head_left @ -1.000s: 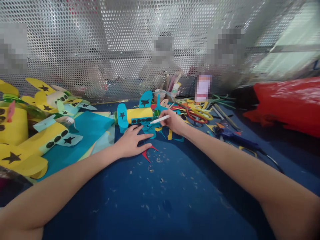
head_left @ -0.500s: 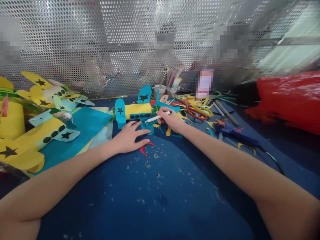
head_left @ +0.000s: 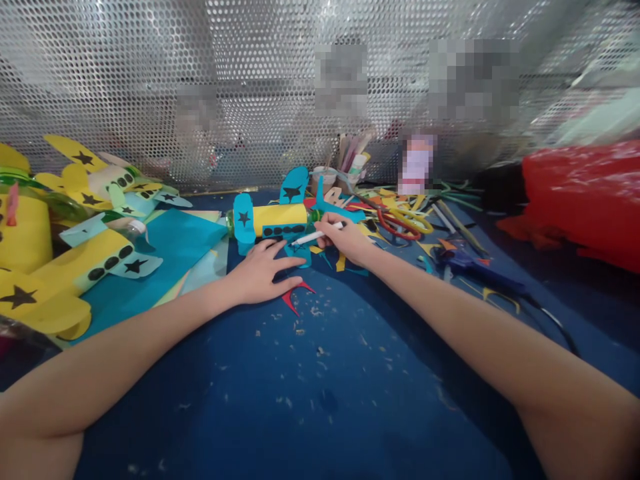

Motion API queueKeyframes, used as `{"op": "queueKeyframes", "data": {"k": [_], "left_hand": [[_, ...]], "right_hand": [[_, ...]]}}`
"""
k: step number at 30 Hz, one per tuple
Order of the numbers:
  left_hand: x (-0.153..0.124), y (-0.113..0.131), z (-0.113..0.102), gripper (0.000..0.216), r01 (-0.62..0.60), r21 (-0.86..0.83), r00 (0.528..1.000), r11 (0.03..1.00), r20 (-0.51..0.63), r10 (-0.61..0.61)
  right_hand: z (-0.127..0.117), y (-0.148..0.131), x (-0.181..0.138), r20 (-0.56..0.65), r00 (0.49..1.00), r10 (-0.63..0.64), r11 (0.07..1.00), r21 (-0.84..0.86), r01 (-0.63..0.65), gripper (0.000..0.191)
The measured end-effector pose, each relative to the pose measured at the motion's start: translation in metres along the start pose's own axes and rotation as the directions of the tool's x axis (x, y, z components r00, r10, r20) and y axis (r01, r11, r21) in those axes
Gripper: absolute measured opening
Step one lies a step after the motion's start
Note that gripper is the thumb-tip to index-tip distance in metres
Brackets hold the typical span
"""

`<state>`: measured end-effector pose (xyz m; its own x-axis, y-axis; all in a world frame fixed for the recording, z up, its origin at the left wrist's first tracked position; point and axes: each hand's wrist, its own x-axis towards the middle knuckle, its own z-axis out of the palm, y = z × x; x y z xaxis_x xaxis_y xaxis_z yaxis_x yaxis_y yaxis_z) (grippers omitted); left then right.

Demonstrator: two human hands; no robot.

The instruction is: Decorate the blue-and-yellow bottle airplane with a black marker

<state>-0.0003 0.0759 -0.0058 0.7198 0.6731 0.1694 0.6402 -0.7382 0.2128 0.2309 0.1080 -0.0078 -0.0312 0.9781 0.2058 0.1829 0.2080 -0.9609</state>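
A toy plane made from a green bottle wrapped in yellow paper, with blue wings, black stars and black oval windows, lies on its side on the blue table. My right hand is closed around a white marker, its tip at the plane's near blue wing. Part of a star outline shows on that wing. Spread flat, my left hand rests with its fingertips at the wing's left edge. Red paper scraps lie by its thumb.
More yellow-and-blue bottle planes stand at the left over blue paper sheets. Scissors, paper scraps and a blue glue gun lie at the right. Behind are cups of sticks, a red plastic bag and a perforated metal screen.
The view has shifted slightly, so things sit a little further right. Both hands keep nearly the same place, and the marker tip stays at the near wing.
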Motion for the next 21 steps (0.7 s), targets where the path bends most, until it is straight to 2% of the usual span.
{"op": "queueKeyframes", "data": {"k": [21], "left_hand": [[0.0003, 0.0005, 0.0002, 0.047, 0.01, -0.001, 1.0, 1.0, 0.016, -0.01]], "right_hand": [[0.0004, -0.0009, -0.001, 0.013, 1.0, 0.001, 1.0, -0.006, -0.001, 0.034]]}}
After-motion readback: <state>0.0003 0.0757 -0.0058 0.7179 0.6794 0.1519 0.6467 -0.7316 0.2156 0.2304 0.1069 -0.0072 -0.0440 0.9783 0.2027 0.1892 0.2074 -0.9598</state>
